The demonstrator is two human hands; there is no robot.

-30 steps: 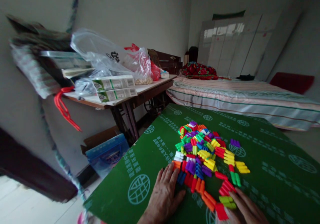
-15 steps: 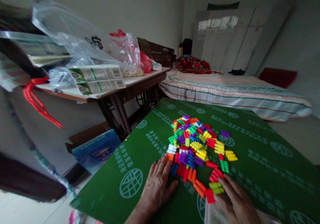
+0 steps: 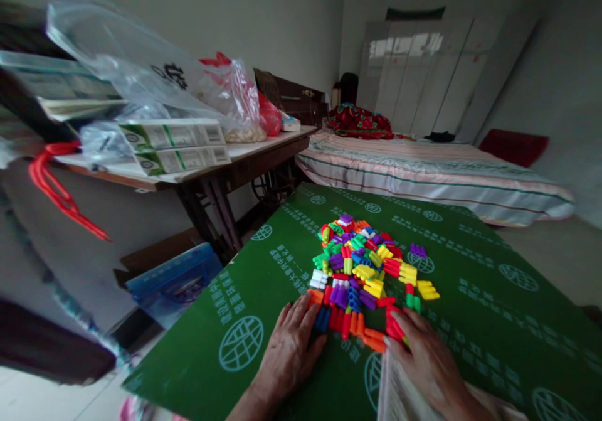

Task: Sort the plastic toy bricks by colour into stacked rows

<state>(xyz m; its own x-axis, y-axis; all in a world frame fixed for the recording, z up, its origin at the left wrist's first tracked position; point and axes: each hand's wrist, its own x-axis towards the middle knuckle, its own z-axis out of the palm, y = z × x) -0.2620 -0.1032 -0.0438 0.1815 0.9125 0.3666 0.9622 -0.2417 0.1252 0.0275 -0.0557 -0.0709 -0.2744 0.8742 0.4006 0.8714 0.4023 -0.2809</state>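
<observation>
A heap of colourful plastic building blocks lies on a green board. My left hand rests flat at the heap's near left edge, fingers stretched forward with the thumb out. Its fingertips touch an orange block, beside dark blue blocks. On the right, my right hand lies low over the board, its thumb apart from the fingers. The fingers press against red blocks at the near right of the heap, partly covering them. Orange blocks lie just left of the thumb.
Under my right forearm a clear plastic container sits at the board's near edge. A yellow block and a purple block lie apart to the right. A side table with boxes and bags stands left; a bed is behind.
My right hand has moved left and slightly forward, pushing the red blocks closer to the heap. The yellow-green block by it is now mostly hidden. My left hand stays by the orange block.
</observation>
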